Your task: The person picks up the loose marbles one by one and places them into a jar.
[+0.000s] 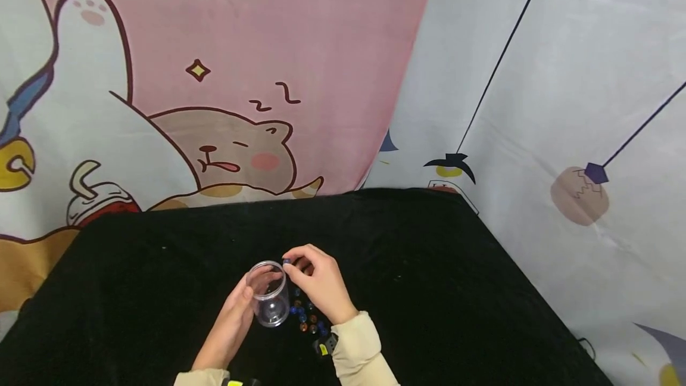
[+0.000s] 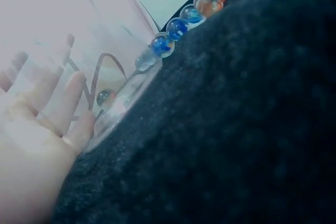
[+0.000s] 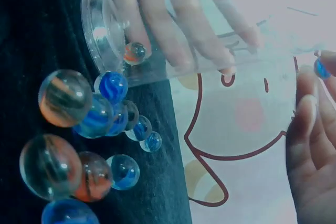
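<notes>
A clear plastic cup (image 1: 273, 310) stands upright on the black cloth, its mouth facing up. My left hand (image 1: 230, 320) grips its left side, fingers wrapped around the wall. Just above the rim, on the right, my right hand (image 1: 324, 286) pinches a blue marble (image 3: 321, 68) between thumb and fingertips. One marble with an orange streak (image 3: 135, 53) shows through the wall near the cup's bottom. Loose glass marbles (image 1: 303, 318), several blue and several orange, lie in a cluster right of the cup, partly beneath my right hand and wrist.
Black cloth (image 1: 455, 290) covers the table. Behind it hangs a pink and white curtain (image 1: 343, 46) with cartoon animals, and a pale curtain (image 1: 509, 106) runs along the right. A dark wrist device (image 1: 324, 346) with a yellow mark sits by my right cuff.
</notes>
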Demonstrator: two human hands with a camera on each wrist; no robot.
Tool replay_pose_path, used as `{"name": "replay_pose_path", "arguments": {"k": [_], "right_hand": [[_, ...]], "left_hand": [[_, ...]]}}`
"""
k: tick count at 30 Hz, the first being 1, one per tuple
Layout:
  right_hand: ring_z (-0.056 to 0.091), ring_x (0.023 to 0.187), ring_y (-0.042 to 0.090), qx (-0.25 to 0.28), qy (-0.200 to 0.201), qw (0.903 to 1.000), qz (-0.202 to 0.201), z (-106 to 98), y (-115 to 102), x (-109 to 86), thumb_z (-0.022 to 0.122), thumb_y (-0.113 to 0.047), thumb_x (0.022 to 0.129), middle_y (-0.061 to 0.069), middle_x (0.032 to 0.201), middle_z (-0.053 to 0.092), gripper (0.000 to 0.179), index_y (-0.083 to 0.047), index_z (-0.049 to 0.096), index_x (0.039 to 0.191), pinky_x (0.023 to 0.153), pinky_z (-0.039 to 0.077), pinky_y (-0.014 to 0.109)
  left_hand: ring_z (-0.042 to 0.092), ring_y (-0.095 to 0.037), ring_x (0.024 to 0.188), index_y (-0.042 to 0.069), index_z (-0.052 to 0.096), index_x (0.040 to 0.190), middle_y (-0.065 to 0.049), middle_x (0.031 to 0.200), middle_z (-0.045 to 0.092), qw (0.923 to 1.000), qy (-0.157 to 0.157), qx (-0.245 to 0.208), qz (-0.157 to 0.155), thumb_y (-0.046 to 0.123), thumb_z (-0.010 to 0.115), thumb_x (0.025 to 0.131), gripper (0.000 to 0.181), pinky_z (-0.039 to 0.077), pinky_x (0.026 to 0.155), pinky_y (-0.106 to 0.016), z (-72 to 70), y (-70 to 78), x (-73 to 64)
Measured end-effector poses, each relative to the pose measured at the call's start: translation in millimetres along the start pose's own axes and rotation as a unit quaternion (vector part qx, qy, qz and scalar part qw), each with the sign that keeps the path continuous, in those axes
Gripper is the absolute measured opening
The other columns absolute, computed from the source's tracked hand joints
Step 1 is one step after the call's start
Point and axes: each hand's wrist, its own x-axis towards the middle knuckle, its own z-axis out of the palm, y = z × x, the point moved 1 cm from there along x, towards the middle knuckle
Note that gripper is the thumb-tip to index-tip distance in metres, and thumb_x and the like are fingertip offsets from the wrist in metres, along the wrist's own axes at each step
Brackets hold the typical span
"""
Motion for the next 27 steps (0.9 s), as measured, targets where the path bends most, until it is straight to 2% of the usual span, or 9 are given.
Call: {"name": "replay_pose_path", "arguments": {"k": [7, 10, 14, 19, 23, 27], "right_hand": [[0.054, 0.073, 0.005, 0.020, -0.009, 0.9996, 0.016, 3, -3, 0.0, 0.061, -0.038, 0.082, -0.013, 0.086, 0.057, 0.021, -0.023, 0.063, 0.097, 0.062, 0.049, 0.027], [0.054, 0.074, 0.006, 0.025, -0.012, 0.9995, 0.013, 3, -2, -0.6, 0.060, -0.040, 0.082, -0.013, 0.086, 0.057, 0.021, -0.024, 0.063, 0.096, 0.062, 0.049, 0.027], [0.054, 0.075, 0.006, 0.024, -0.015, 0.9996, 0.007, 3, -3, 0.0, 0.060, -0.039, 0.082, -0.012, 0.086, 0.057, 0.018, -0.026, 0.063, 0.094, 0.062, 0.049, 0.027], [0.054, 0.075, 0.009, 0.032, -0.016, 0.9993, 0.012, 0, -16, -0.4, 0.062, -0.030, 0.084, -0.006, 0.087, 0.058, 0.015, -0.019, 0.063, 0.094, 0.063, 0.048, 0.028], [0.055, 0.076, 0.011, 0.045, -0.017, 0.9986, 0.023, -4, -31, -2.7, 0.062, -0.021, 0.084, 0.001, 0.089, 0.059, 0.014, -0.013, 0.063, 0.095, 0.065, 0.048, 0.029], [0.055, 0.077, 0.012, 0.047, -0.021, 0.9982, 0.029, -6, -37, -2.9, 0.062, -0.020, 0.085, 0.001, 0.090, 0.059, 0.014, -0.011, 0.063, 0.096, 0.066, 0.048, 0.029]], "left_hand": [[0.024, -0.032, 0.128, 0.009, 0.027, 0.137, -0.019, 0.135, 0.035, 0.9999, -0.006, 0.009, -0.011, 0.019, 0.021, 0.099, 0.040, 0.008, 0.101, -0.057, 0.6, 5.0, -1.5], [0.025, -0.032, 0.128, 0.009, 0.028, 0.137, -0.018, 0.135, 0.035, 0.9999, 0.001, 0.009, -0.008, 0.018, 0.021, 0.098, 0.040, 0.009, 0.102, -0.054, 1.3, 5.2, -1.7], [0.026, -0.031, 0.127, 0.009, 0.028, 0.137, -0.017, 0.134, 0.036, 0.9998, 0.008, 0.017, 0.001, 0.017, 0.021, 0.098, 0.040, 0.017, 0.105, -0.041, 0.5, 4.7, -1.6], [0.027, -0.031, 0.127, 0.009, 0.029, 0.136, -0.017, 0.134, 0.037, 0.9998, 0.013, 0.012, 0.001, 0.017, 0.022, 0.098, 0.039, 0.023, 0.103, -0.032, -1.3, 3.3, -1.4], [0.028, -0.032, 0.127, 0.006, 0.029, 0.136, -0.019, 0.135, 0.036, 1.0000, 0.003, 0.004, 0.000, 0.017, 0.023, 0.099, 0.039, 0.024, 0.103, -0.034, -1.1, 2.9, -1.2], [0.029, -0.031, 0.127, 0.008, 0.029, 0.136, -0.017, 0.135, 0.037, 0.9999, 0.003, 0.011, -0.010, 0.019, 0.023, 0.099, 0.039, 0.019, 0.103, -0.047, -0.5, 5.0, -1.1]]}}
